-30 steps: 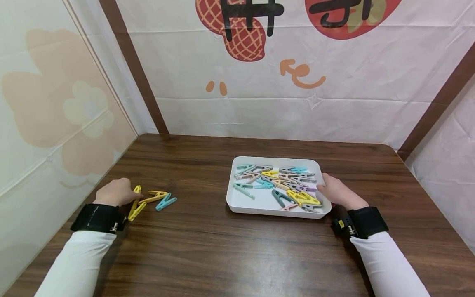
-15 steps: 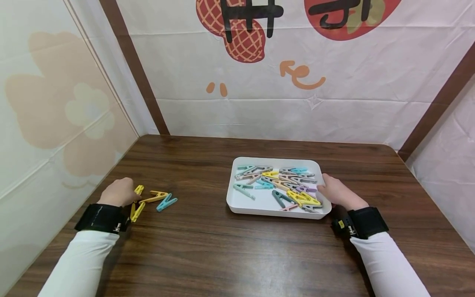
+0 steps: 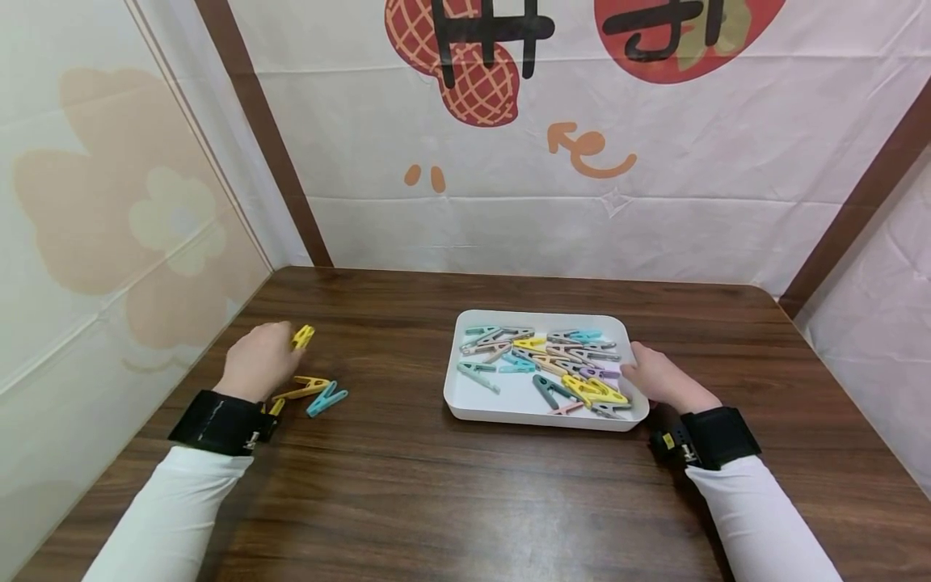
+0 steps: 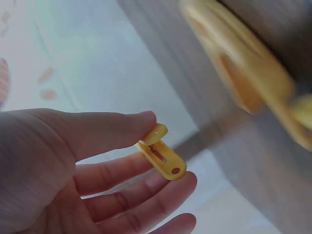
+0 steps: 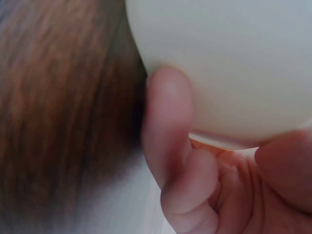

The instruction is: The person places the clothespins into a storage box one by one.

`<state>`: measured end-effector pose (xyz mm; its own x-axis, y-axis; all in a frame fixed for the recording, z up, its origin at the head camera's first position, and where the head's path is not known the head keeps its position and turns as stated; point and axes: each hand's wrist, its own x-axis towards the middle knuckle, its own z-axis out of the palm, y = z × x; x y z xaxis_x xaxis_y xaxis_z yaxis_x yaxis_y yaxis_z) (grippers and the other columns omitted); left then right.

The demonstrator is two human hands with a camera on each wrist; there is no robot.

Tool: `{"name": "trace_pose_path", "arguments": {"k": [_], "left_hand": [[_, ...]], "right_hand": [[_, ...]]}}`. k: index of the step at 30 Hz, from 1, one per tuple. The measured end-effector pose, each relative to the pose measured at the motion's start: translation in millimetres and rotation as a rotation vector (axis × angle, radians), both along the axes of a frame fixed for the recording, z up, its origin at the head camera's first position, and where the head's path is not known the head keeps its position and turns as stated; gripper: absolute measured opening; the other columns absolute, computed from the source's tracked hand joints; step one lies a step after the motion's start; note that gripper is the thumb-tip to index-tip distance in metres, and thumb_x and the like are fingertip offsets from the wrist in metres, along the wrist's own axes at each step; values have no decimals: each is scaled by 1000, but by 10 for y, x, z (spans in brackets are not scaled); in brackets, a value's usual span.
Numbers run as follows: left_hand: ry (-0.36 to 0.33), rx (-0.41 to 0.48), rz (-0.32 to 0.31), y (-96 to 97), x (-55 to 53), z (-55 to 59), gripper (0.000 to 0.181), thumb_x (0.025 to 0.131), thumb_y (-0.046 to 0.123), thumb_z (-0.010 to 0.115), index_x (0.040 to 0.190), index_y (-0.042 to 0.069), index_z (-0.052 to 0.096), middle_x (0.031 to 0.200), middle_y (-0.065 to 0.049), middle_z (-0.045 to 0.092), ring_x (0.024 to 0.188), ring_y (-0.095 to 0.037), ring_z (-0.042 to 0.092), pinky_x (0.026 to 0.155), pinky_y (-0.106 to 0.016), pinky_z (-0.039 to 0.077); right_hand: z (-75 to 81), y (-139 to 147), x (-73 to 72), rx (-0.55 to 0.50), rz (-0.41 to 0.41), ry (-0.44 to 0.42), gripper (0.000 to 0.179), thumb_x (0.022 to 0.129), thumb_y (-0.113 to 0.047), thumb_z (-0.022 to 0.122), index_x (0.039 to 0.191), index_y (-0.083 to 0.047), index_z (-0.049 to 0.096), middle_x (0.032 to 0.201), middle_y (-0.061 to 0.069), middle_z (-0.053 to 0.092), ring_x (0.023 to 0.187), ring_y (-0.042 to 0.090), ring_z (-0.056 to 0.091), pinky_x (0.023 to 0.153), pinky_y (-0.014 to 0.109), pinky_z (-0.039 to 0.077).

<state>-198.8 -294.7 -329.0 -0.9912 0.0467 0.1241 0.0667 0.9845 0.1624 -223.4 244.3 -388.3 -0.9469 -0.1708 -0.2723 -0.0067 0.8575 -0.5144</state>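
My left hand (image 3: 258, 360) pinches a yellow clothespin (image 4: 165, 158) between thumb and fingers, raised over the left side of the table. Beneath and beside that hand lie an orange-yellow clothespin (image 3: 309, 385), a blue clothespin (image 3: 327, 398) and another yellow clothespin (image 3: 277, 406), partly covered by the wrist. At the right, my right hand (image 3: 669, 378) grips the right rim of a white tray (image 3: 494, 408); in the right wrist view its fingers (image 5: 168, 102) curl against the tray's wall. Clothespins in yellow, grey, green, blue, pink and purple lie spread in the tray.
The dark wooden table (image 3: 407, 485) reaches back to a white printed curtain (image 3: 349, 162). A second curtain (image 3: 80, 242) with a flower print hangs close along the left edge. Black bands (image 3: 221, 422) circle both wrists.
My left hand has lifted a yellow clothespin from the small group and moved it up, forward and slightly right. The right hand and the tray have stayed in place.
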Motion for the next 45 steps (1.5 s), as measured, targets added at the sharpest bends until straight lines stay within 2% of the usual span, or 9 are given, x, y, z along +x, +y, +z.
{"name": "trace_pose_path", "arguments": {"k": [6,12,19,24,29,31,35,39,45], "left_hand": [[126,-37,-153,509,-11,150,25,88,10,68,102,-10,62,83,-19,60,68,-30,59,58,-46,48],[159,-24,-315,1018,-32,224,24,87,13,72,102,-4,65,85,-11,62,67,-21,56,58,-39,48],[110,-20,-504,1500,-41,216,24,87,18,74,105,2,67,92,-6,64,71,-15,56,63,-32,49],[61,-102,-637,1739,-35,166,25,87,19,74,107,5,68,96,-5,66,74,-12,57,64,-27,49],[-11,-188,-758,1914,-60,93,19,86,19,75,102,10,71,95,-3,68,74,-12,56,62,-27,47],[-36,-222,-783,1961,-80,62,17,85,19,76,99,11,72,94,-1,68,73,-12,55,62,-27,46],[-82,-263,-796,2018,-124,0,14,83,16,77,96,12,74,89,1,66,73,-11,54,64,-27,45],[-134,-263,-794,2031,-159,-53,10,83,9,75,93,12,73,84,2,64,72,-13,52,66,-28,44],[-185,-257,-770,2004,-204,-137,7,82,9,75,86,11,69,77,5,58,69,-13,49,65,-28,42]], "right_hand": [[2,8,-4,1,5,4,51,101,-13,45,138,17,26,120,35,47,85,30,57,57,33,47],[21,3,-16,8,5,5,52,102,-13,45,139,17,24,122,35,46,86,31,57,58,33,47],[31,-8,-22,3,0,0,50,102,-13,44,138,16,26,119,33,47,83,29,57,56,33,47],[36,-3,-21,5,1,-2,52,102,-13,44,139,17,24,122,35,46,87,31,57,58,33,47],[28,2,-17,10,6,5,53,101,-12,44,139,19,23,124,37,44,87,32,57,58,33,47],[26,6,-13,9,7,6,54,101,-12,44,139,19,22,125,37,44,87,32,57,58,34,47],[15,12,-12,6,12,15,53,101,-12,45,138,19,23,123,37,45,83,30,58,57,34,47],[13,16,-5,-12,4,3,51,102,-13,44,138,17,24,121,35,46,78,28,58,54,34,47],[2,17,5,-23,-4,-18,51,102,-14,44,140,15,25,120,33,47,82,29,57,56,34,48]]}}
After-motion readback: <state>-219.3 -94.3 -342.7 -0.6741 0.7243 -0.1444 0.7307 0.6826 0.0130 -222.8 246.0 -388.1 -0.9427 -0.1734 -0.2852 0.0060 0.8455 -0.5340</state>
